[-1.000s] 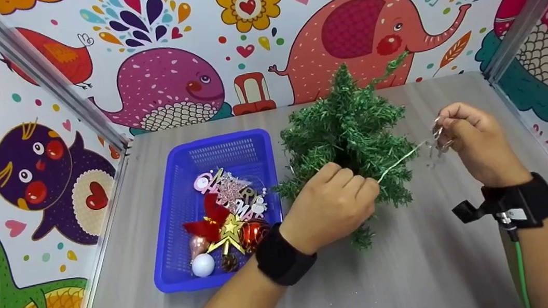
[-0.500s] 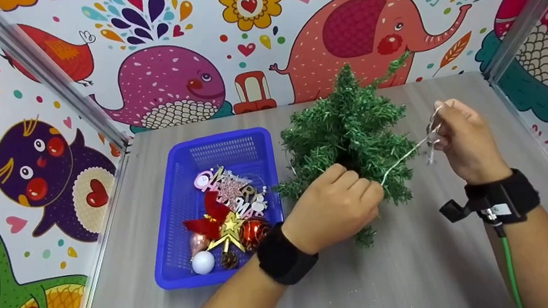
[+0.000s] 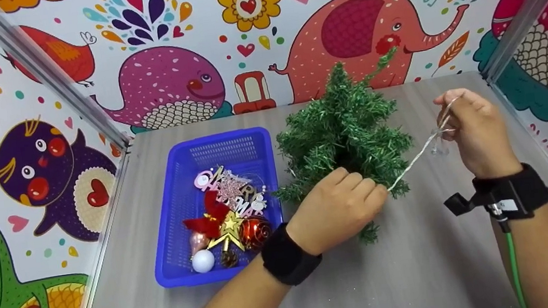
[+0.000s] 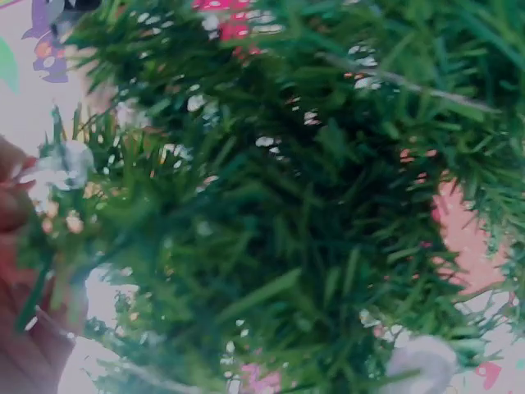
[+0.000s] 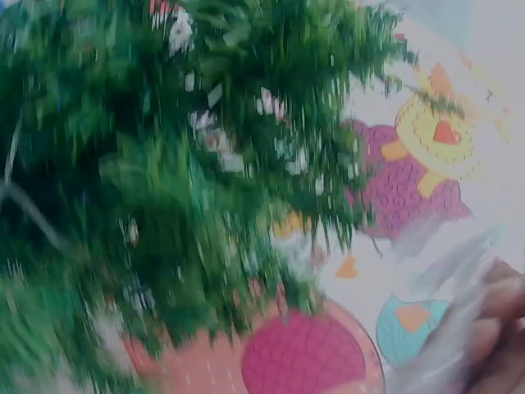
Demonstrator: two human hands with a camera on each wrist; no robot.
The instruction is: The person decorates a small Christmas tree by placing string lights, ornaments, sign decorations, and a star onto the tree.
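A small green artificial Christmas tree [image 3: 347, 129] stands on the table, in front of me. My left hand [image 3: 341, 208], fingers curled, pinches a clear twisted light string [image 3: 413, 160] at the tree's front; its fingertips are hidden in the head view. From there the string runs up to my right hand [image 3: 480, 131], which grips a small bundle of it off the tree's right side. One clear bulb [image 4: 66, 164] shows by the fingers in the left wrist view, with green branches [image 4: 271, 222] filling most of it. The right wrist view is blurred, with fingers [image 5: 496, 328] at its lower right.
Left of the tree is a blue plastic basket [image 3: 167, 240]. In it lie a gold star [image 3: 231, 227], a red bauble [image 3: 256, 231], a white ball [image 3: 203, 261], a red bow [image 3: 206, 222] and letter ornaments [image 3: 249, 205]. Printed wall panels [image 3: 250, 47] enclose the table.
My right hand first moves left and up, then back right, with its bundle of light string. The left hand shifts slightly right, still pinching the string. The tree leans a little left.
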